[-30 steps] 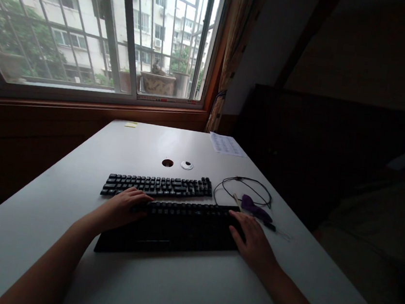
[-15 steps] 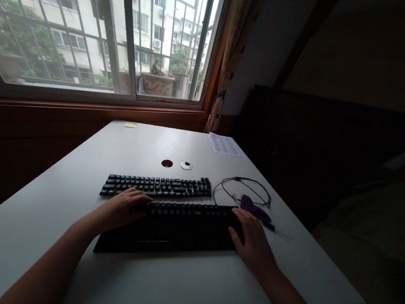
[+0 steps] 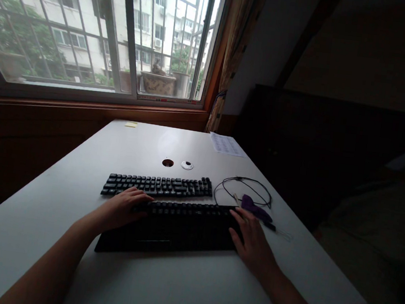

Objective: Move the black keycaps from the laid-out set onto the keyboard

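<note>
A black keyboard (image 3: 178, 232) lies on the white table in front of me, its lower part very dark and a row of keys showing along its far edge. My left hand (image 3: 123, 209) rests over its far left corner, fingers stretched to the right and thumb lower down on the keyboard. At the right end, my right hand (image 3: 249, 235) has its thumb apart from its fingers, with fingertips at the far right corner. Beyond the keyboard, black keycaps (image 3: 158, 186) stand in several rows, seemingly straight on the tabletop. What lies under my palms is hidden.
A looped black cable (image 3: 245, 180) and a purple cloth (image 3: 254, 208) lie right of the keyboard. Farther back are a cable hole (image 3: 168, 163), its round cover (image 3: 187, 165), printed paper (image 3: 227, 145) and a yellow note (image 3: 131, 124). The white table (image 3: 42, 212) ends before a window.
The fingertips of my right hand have shifted slightly to the left over the keyboard's far right corner. My left hand stays in place; the view moves only a little.
</note>
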`<state>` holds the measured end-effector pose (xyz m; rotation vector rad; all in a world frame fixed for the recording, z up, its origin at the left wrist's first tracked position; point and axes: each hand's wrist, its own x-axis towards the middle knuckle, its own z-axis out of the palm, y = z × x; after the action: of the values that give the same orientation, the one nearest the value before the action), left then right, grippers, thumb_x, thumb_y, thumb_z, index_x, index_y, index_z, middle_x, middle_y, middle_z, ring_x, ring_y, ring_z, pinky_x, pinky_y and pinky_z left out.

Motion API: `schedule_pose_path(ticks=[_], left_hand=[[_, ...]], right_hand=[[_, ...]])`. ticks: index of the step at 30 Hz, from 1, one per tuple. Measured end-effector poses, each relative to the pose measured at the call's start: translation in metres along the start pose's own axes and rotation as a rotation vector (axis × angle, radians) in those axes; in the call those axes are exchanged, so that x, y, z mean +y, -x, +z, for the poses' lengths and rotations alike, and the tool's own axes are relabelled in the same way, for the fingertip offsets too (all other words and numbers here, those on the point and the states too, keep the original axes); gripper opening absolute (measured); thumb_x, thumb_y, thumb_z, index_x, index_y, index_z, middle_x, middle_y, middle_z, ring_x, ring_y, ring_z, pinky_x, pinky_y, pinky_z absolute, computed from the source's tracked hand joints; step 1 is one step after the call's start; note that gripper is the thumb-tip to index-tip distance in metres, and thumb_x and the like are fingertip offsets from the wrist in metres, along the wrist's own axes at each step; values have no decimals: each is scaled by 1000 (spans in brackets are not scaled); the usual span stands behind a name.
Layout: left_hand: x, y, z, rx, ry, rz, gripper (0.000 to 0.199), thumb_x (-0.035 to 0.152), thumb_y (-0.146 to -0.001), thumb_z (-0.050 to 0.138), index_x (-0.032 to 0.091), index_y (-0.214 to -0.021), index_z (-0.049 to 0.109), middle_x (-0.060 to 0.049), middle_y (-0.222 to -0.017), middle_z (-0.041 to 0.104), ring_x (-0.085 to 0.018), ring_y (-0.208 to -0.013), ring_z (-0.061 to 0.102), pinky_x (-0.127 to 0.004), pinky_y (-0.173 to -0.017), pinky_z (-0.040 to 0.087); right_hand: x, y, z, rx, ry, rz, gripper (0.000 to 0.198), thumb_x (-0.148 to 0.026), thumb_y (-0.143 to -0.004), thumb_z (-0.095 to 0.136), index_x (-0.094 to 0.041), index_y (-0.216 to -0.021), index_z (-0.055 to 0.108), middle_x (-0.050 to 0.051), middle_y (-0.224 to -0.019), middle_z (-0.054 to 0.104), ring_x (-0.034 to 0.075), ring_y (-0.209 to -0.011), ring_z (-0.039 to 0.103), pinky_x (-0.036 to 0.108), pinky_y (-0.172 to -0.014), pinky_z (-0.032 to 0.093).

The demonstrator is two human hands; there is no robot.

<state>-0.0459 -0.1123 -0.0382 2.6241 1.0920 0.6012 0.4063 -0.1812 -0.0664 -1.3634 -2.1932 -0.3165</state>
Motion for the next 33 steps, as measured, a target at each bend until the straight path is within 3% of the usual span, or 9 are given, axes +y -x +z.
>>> schedule_pose_path(ticks=[5,33], left_hand=[[2,0,-1,-4,2,-7,38,28,-91,68,29,-129,62,-6,-118,68,-25,-109,61,-40,-95,53],[2,0,-1,-15,6,-20,38,29,-92,67,30,-130,61,-5,-119,67,-25,-111,60,-42,-97,52]], right_hand=[[-1,-1,1,-73,-53,-67,48,-26,-101,44,-25,-149,38,10,-137,60,25,-129,55,49,-111,46],[-1,-1,1,-58,-91,-48,46,-23,-101,43,-26,-147,43,8,-141,59,26,-133,54,53,-115,45]])
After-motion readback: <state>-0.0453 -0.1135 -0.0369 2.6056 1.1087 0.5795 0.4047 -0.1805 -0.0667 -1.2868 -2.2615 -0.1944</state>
